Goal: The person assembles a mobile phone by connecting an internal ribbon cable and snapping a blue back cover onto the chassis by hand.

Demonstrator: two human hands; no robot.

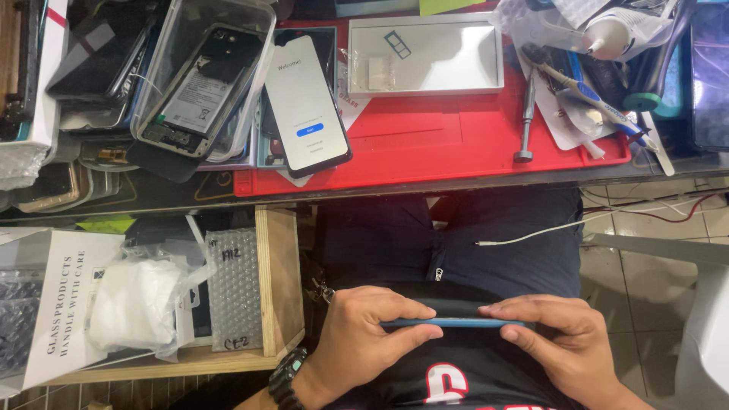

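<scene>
Blue phone (456, 323) pinched edge-on between both hands' fingers (395, 310).

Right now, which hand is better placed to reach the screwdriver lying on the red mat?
Probably the right hand. It grips the right end of the blue phone, on the same side as the screwdriver. The left hand holds the other end, farther away.

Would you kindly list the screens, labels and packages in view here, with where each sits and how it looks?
Lit phone screen: on the red mat, white with a blue button.
White box: lower left, black lettering.
Bubble-wrap pouch: beside it, silvery, handwritten marks.
Opened phone: top left, grey label sticker.
</scene>
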